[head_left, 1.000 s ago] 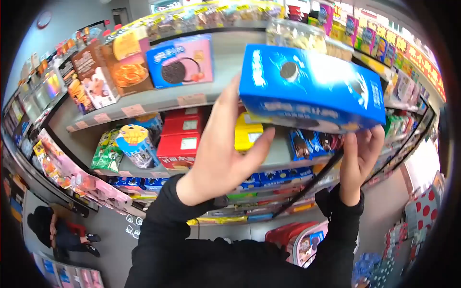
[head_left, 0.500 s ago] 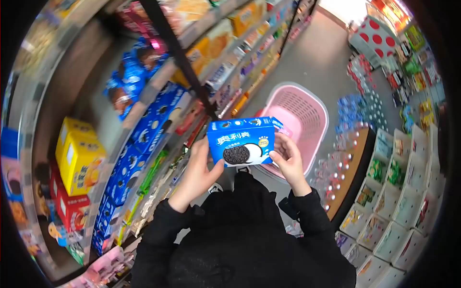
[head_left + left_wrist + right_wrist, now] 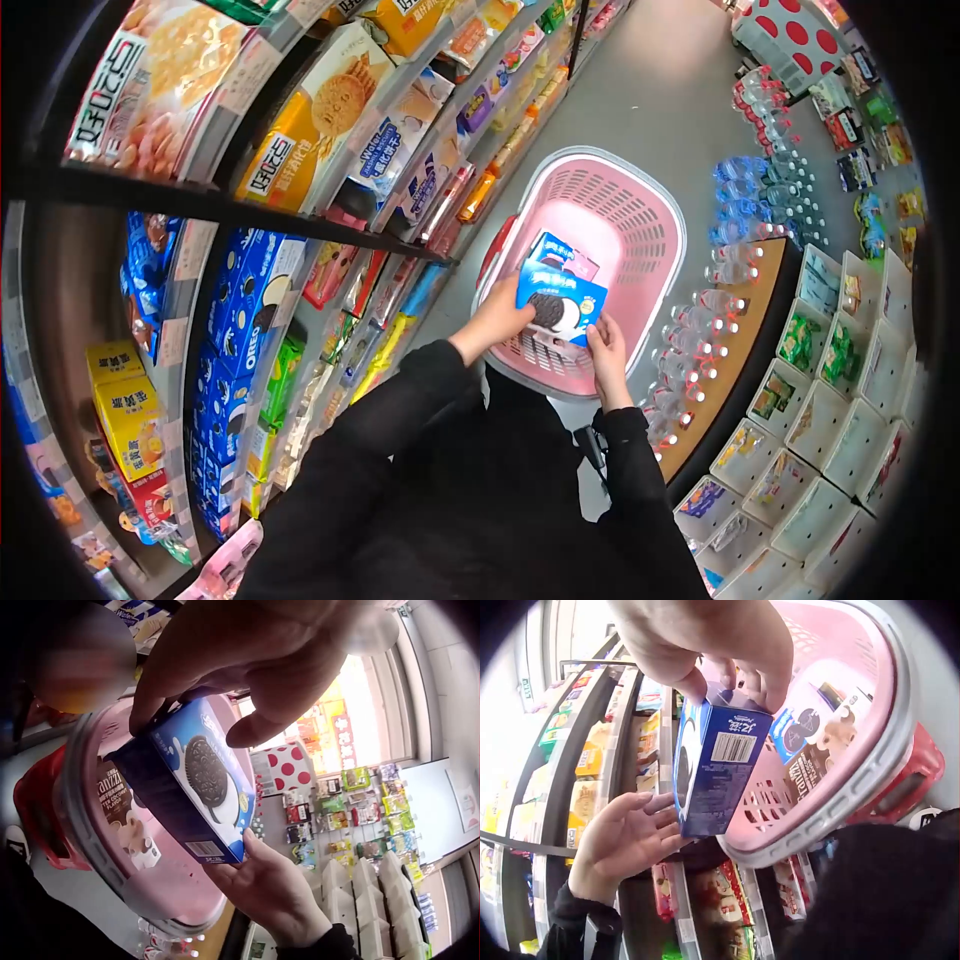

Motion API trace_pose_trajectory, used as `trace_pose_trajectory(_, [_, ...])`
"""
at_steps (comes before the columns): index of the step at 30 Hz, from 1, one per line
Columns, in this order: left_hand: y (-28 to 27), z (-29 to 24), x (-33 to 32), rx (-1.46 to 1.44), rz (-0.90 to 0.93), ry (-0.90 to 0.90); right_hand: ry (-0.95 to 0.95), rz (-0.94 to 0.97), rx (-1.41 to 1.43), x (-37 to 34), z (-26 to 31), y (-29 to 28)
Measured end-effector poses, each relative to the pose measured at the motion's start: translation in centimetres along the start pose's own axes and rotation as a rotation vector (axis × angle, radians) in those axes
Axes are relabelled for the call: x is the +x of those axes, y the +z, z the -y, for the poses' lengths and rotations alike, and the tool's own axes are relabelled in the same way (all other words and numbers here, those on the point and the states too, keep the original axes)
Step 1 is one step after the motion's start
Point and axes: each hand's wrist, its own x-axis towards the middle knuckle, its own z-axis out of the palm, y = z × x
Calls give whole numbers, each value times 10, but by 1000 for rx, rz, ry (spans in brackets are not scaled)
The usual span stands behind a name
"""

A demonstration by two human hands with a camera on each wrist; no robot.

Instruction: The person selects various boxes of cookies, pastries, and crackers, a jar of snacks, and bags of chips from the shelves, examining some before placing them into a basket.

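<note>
A blue Oreo cookie box (image 3: 562,306) is held between both hands over the pink shopping basket (image 3: 655,240). My left hand (image 3: 497,318) grips its left end, thumb on the front face. At the lower right corner, my right hand (image 3: 608,358) pinches the box, with the thumb in front. The left wrist view shows the box tilted, cookie picture facing that camera. Inside the basket lie a brown cookie box (image 3: 124,814) and a blue-and-pink Oreo box (image 3: 550,250), the latter partly covered by the held box.
Snack shelves (image 3: 290,220) run along the left, a dark rail crossing them. A red basket (image 3: 41,802) sits beside or under the pink one. To the right stand water bottles (image 3: 690,340) by a wooden edge and white compartment bins (image 3: 800,430). Grey floor (image 3: 640,110) stretches ahead.
The Oreo box came down from shelf height, turned with the body to the right, and is now over the pink basket. Both hands kept hold of it.
</note>
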Motion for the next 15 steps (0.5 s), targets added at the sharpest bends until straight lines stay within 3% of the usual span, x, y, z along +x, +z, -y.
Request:
trace_pose_trajectory(2, [16, 11, 26, -23, -120, -41, 25, -3, -41, 26, -4, -3])
trace_pose_trajectory(5, [32, 29, 56, 27, -154, -132, 100, -11, -80, 58, -9, -6])
trace_pose_trajectory(10, [53, 55, 88, 62, -201, -116, 213, -27, -87, 88, -20, -4])
trace_pose_trajectory(15, [54, 68, 98, -13, -112, -156, 287, 76, -89, 106, -43, -19])
